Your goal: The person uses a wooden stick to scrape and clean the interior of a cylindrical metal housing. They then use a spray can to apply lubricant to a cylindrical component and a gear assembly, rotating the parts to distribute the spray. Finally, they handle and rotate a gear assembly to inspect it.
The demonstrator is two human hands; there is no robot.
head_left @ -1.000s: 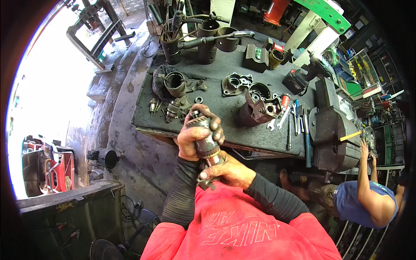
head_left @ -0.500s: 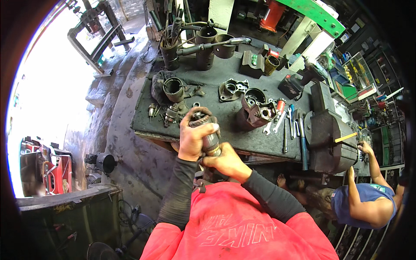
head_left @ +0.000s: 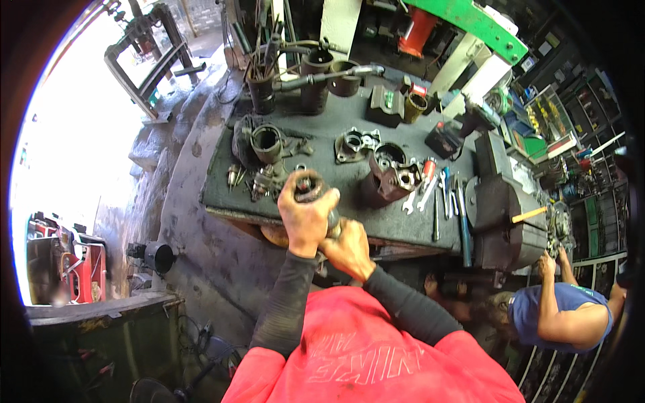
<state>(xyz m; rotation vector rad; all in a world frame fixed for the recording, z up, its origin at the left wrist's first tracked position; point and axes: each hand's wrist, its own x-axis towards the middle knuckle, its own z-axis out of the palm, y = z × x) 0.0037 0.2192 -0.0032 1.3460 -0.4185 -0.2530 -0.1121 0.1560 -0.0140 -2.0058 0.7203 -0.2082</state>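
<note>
My left hand (head_left: 301, 218) wraps round the upper part of a dark cylindrical armature (head_left: 309, 187), held at the near edge of the workbench. Below it, my right hand (head_left: 349, 250) is closed round the armature's lower end; the fingers hide most of that end. Just beyond my left hand lie a small geared metal part (head_left: 263, 183) and an open metal cylinder (head_left: 267, 143). To the right of the armature stands a dark motor housing (head_left: 388, 183), with a cast end cover (head_left: 356, 143) behind it.
Wrenches (head_left: 427, 193) and a blue-handled tool (head_left: 465, 232) lie right of the housing. A large vise (head_left: 510, 221) is at the bench's right end, near a cordless drill (head_left: 451, 138). Tool-filled cans (head_left: 261, 94) stand at the back. A co-worker (head_left: 561, 312) works at the right.
The armature is tipped so its upper end faces more toward me, and both hands have shifted slightly. The co-worker's hands have come together lower down, and the view has shifted a little.
</note>
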